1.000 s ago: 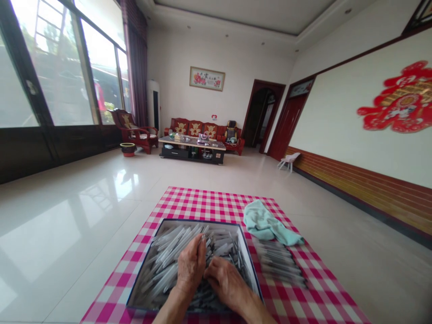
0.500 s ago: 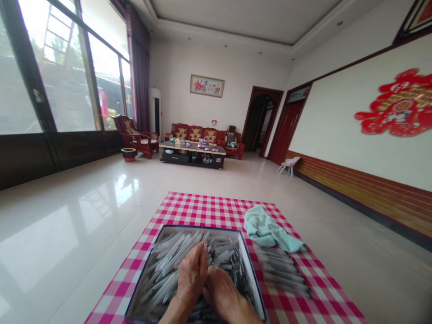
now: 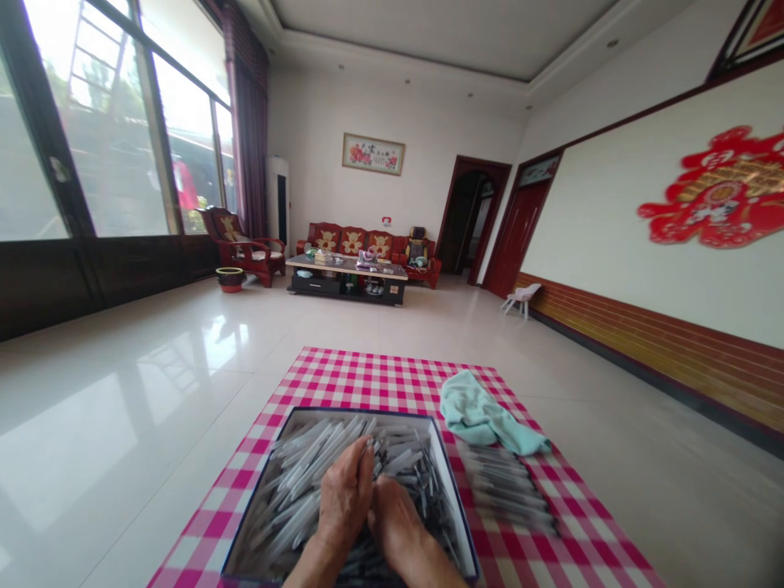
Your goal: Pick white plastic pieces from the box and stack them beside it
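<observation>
A shallow box [image 3: 454,482] with a dark blue rim holds a heap of clear, pen-like tubes [image 3: 306,457] and darker thin parts [image 3: 429,482] on its right side. Over the middle of the heap, my left hand [image 3: 346,494] is closed, its fingertips round something too small to make out. Close against it on the right, my right hand [image 3: 395,514] is also closed, and its fingers hide whatever they hold. Right of the box lies a row of pen-like tubes with dark ends [image 3: 508,490], blurred, beside a mint green cloth [image 3: 481,412].
Box, cloth and row lie on a table with a pink and white checked cover [image 3: 361,380]. Farther off are a low coffee table [image 3: 346,278], a red wooden sofa [image 3: 352,241], an armchair [image 3: 242,249] and a small pale chair [image 3: 522,300].
The view has shifted slightly. My right hand sits a little higher against my left hand, and both remain closed over the box.
</observation>
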Demonstrator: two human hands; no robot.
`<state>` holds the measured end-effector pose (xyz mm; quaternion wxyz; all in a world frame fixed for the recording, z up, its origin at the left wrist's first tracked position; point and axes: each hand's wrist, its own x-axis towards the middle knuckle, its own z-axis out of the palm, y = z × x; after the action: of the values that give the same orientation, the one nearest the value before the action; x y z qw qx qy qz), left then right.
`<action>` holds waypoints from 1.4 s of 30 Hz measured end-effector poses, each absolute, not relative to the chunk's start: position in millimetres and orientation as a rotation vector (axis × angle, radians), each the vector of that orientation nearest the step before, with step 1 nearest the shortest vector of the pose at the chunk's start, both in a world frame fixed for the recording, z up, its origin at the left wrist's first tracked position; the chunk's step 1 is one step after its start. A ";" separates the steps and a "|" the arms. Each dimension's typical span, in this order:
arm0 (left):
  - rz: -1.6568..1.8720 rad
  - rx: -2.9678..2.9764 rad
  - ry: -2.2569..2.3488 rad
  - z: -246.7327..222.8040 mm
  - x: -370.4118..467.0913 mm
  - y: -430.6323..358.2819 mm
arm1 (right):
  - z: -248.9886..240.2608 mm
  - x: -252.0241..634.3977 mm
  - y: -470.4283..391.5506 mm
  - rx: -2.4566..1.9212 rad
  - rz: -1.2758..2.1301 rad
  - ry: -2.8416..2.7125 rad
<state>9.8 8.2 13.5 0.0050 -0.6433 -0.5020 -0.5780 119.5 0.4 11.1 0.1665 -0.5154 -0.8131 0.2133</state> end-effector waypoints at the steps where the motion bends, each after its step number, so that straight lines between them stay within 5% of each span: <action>1: -1.811 -2.019 -1.571 14.0 9.8 8.0 | 12.2 121.5 0.1 -1.467 0.599 -2.324; 29: -1.802 -2.003 -1.553 17.5 11.1 10.4 | 33.6 95.4 23.9 -1.747 0.552 -2.743; 42: -1.816 -1.991 -1.510 16.9 10.3 9.3 | 28.6 104.8 23.7 -1.475 0.465 -2.911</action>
<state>10.3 9.3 16.9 0.0264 -0.6443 -0.4888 -0.5876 104.8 23.7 28.6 -0.0774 -0.4462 -0.8804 0.1407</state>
